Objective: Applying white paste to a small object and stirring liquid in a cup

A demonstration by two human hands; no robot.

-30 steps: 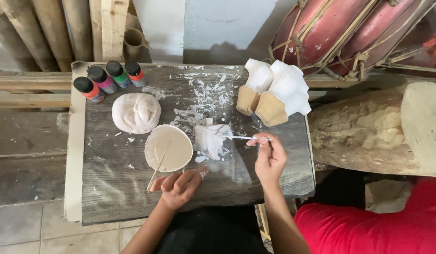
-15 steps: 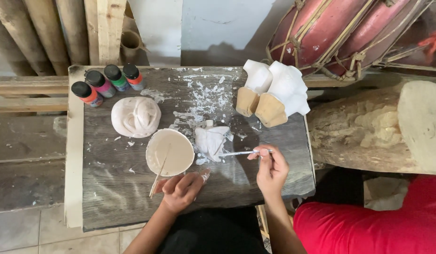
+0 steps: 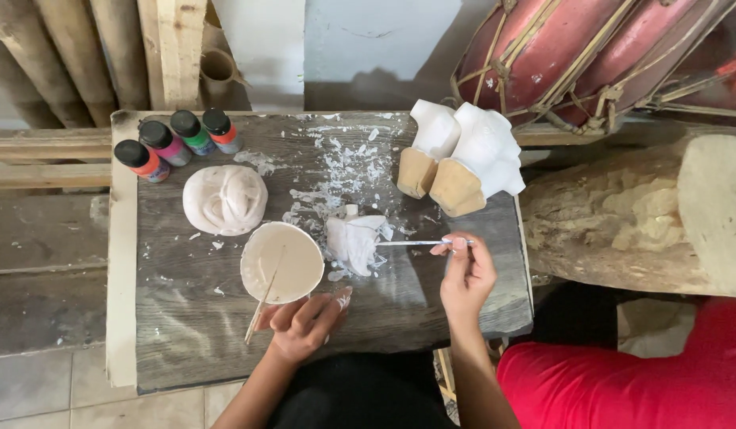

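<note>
My right hand (image 3: 466, 274) pinches a thin brush (image 3: 408, 243) whose tip touches a small white plaster figure (image 3: 354, 241) lying in the middle of the dark wooden board (image 3: 416, 314). My left hand (image 3: 304, 319) rests on the board just below a shallow round bowl of pale paint (image 3: 282, 262), fingers curled loosely and holding nothing. A thin wooden stick (image 3: 264, 298) leans out of the bowl toward my left hand.
A white lumpy moulded piece (image 3: 224, 199) lies left of the bowl. Several capped paint bottles (image 3: 177, 141) stand at the board's far left corner. Two white figures with tan bases (image 3: 463, 159) lie at the far right. A log (image 3: 622, 230) and a red drum (image 3: 575, 59) flank the right.
My right hand slid slightly toward me and to the right, keeping the brush on the small figure. My left hand stays below the bowl.
</note>
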